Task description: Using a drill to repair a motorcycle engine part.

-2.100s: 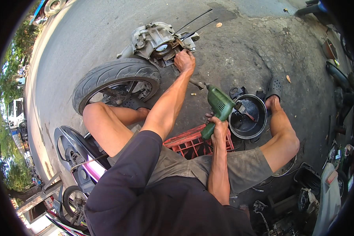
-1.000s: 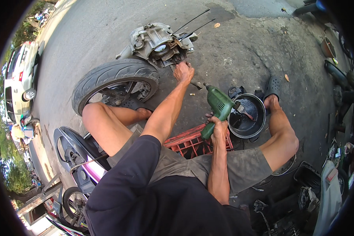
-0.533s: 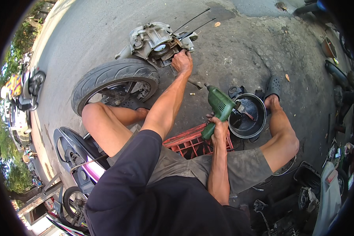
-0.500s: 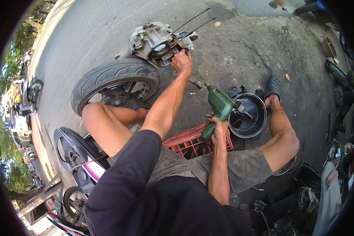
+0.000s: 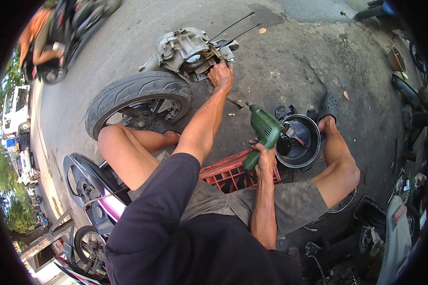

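A green power drill [image 5: 265, 127] is in my right hand [image 5: 265, 154], whose fingers wrap its handle. The drill's nose tilts up and left, apart from the engine. My left hand [image 5: 220, 76] is reached forward, with its fingers closed at the right edge of a grey metal engine casing [image 5: 180, 47]. What its fingertips touch there is partly hidden. Two black cables stick out from the casing's upper right. Against its near side leans a wheel with a worn black tire [image 5: 138, 90]. Below my left hand a short metal rod [image 5: 235, 101] lies on the ground.
A dark metal pot [image 5: 297, 159] with a brush and dark liquid stands right of the drill. Between my legs is a red plastic crate [image 5: 226, 173]. A scooter [image 5: 97, 194] is at left; loose parts lie at lower right. A person on a motorcycle [image 5: 57, 42] is on the road.
A person on a motorcycle has come into view at the upper left. My hands, the drill and the engine casing have hardly moved.
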Motion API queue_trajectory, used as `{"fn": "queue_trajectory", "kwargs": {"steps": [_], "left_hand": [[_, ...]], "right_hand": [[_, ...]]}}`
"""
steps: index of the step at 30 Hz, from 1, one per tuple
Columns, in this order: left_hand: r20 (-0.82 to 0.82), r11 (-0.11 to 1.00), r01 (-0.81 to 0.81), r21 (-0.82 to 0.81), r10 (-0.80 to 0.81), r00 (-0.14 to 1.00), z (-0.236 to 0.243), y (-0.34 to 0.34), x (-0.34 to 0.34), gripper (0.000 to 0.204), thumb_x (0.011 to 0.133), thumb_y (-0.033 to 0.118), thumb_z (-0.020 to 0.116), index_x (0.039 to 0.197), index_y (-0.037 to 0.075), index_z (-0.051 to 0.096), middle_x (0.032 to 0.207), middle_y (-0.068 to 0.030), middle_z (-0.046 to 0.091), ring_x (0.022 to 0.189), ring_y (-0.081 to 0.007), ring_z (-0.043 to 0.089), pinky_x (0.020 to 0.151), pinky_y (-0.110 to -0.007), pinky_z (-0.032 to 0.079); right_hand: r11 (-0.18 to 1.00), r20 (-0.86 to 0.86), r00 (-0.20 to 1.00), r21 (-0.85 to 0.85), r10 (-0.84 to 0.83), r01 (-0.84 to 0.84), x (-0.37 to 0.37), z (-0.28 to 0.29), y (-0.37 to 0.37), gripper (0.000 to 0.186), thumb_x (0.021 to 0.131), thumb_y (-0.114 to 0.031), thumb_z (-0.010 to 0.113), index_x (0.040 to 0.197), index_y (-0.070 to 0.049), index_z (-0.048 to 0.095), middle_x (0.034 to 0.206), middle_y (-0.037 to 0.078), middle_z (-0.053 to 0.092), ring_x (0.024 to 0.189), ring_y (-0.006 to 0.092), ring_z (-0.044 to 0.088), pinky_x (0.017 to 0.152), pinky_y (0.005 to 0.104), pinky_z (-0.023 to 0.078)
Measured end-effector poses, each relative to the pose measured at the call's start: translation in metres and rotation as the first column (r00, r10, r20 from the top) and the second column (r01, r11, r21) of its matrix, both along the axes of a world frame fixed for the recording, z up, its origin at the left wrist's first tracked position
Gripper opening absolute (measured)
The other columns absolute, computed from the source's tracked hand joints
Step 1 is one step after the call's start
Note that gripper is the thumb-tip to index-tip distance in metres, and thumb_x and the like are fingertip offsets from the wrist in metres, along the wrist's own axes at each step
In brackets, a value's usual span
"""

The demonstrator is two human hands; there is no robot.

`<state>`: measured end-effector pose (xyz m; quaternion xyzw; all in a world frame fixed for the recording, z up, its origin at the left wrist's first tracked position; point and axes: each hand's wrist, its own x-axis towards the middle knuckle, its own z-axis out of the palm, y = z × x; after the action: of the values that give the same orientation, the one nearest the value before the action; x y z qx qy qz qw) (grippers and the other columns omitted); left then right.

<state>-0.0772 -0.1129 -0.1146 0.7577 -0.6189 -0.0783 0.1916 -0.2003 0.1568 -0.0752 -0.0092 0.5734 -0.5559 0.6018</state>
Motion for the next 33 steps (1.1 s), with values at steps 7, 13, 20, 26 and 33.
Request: {"fn": "queue_trajectory", "kwargs": {"steps": [7, 13, 20, 26, 33], "left_hand": [[-0.262, 0.985, -0.018, 0.169, 0.062, 0.963, -0.040, 0.037, 0.003, 0.032, 0.078, 0.037, 0.062, 0.086, 0.008, 0.071, 0.081, -0.0132, 0.071, 0.079, -0.0343, 0.068, 0.071, -0.044, 0.052], [-0.522, 0.615, 0.161, 0.772, 0.469, 0.712, -0.108, 0.119, 0.042, 0.028, 0.090, 0.023, 0.052, 0.083, 0.001, 0.069, 0.089, -0.0093, 0.072, 0.063, -0.0174, 0.068, 0.050, -0.029, 0.050], [-0.622, 0.485, 0.489, 0.725, 0.766, 0.162, -0.073, 0.168, 0.014, 0.077, 0.083, 0.067, 0.057, 0.127, 0.004, 0.052, 0.115, -0.0133, 0.064, 0.095, -0.0233, 0.066, 0.063, -0.035, 0.051], [-0.650, 0.548, 0.613, 0.570, 0.756, -0.071, -0.013, 0.158, -0.016, 0.096, 0.071, 0.082, 0.056, 0.132, 0.009, 0.049, 0.125, -0.0160, 0.056, 0.102, -0.0303, 0.060, 0.071, -0.042, 0.051], [-0.744, 0.721, 0.453, 0.525, 0.647, -0.168, 0.012, 0.142, -0.041, 0.077, 0.075, 0.060, 0.073, 0.128, 0.009, 0.050, 0.121, -0.0153, 0.057, 0.106, -0.0310, 0.058, 0.090, -0.052, 0.050]], "right_hand": [[0.999, 0.009, 0.999, -0.031, -0.033, 0.033, -0.005, -0.004, 0.001, 0.030, 0.072, 0.008, 0.057, 0.102, 0.008, 0.057, 0.084, 0.017, 0.067, 0.072, 0.0210, 0.065, 0.062, 0.0289, 0.050], [0.999, -0.018, 0.999, -0.003, 0.040, -0.040, 0.004, 0.009, -0.006, 0.036, 0.071, 0.009, 0.054, 0.106, 0.008, 0.052, 0.092, 0.015, 0.062, 0.078, 0.0230, 0.065, 0.062, 0.0302, 0.050], [0.995, -0.084, 0.995, -0.080, 0.046, -0.052, 0.009, -0.005, 0.000, 0.031, 0.070, 0.007, 0.057, 0.102, 0.009, 0.058, 0.085, 0.012, 0.066, 0.072, 0.0211, 0.064, 0.061, 0.0297, 0.049], [0.985, -0.016, 0.997, -0.155, 0.077, -0.079, 0.015, 0.007, -0.001, 0.028, 0.073, 0.006, 0.058, 0.101, 0.008, 0.061, 0.086, 0.014, 0.069, 0.069, 0.0174, 0.062, 0.062, 0.0291, 0.049], [0.976, 0.065, 0.997, -0.218, 0.033, -0.018, 0.012, 0.013, -0.009, 0.028, 0.073, 0.003, 0.059, 0.100, 0.006, 0.063, 0.089, 0.014, 0.070, 0.073, 0.0164, 0.063, 0.065, 0.0273, 0.049]]}}
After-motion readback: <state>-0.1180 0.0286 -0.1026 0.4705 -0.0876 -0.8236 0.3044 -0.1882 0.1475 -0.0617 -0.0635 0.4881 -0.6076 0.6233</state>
